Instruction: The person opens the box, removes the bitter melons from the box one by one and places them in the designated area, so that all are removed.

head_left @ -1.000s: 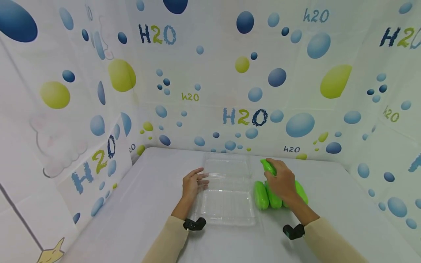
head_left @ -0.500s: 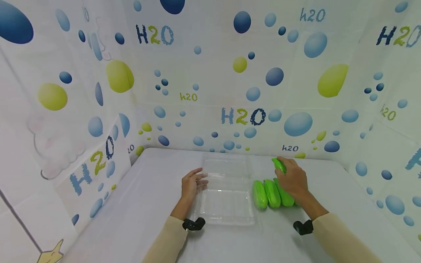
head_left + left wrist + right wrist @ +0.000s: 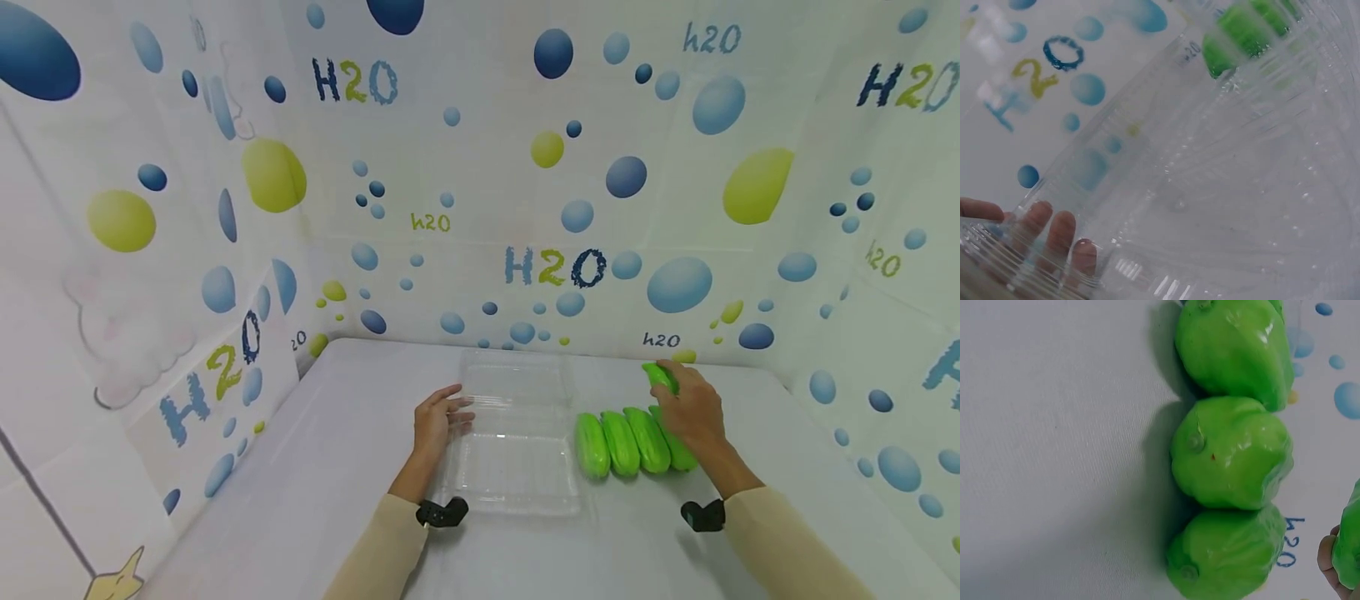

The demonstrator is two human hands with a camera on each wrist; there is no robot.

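Observation:
My left hand [image 3: 437,421] rests with extended fingers at the left side of a clear plastic hinged box [image 3: 517,475], which lies with its lid [image 3: 517,383] laid back. The left wrist view shows the fingers [image 3: 1060,237] through the box's clear wall. My right hand [image 3: 693,408] grips a glossy green pepper-like vegetable [image 3: 660,377], held above the far right end of a row of similar ones. Only part of this held vegetable shows at the right edge of the right wrist view. The row [image 3: 1232,456] of several green vegetables lies side by side, lumpy with stubby stem ends.
A white table [image 3: 360,533] bears everything. White sheets [image 3: 480,167] printed with bubbles and "H2O" stand behind it and on both sides. The row of vegetables begins close to the box's right edge.
My right hand has moved right along the row, carrying the green vegetable, so more of those lying beneath show. My left hand and the box have stayed put.

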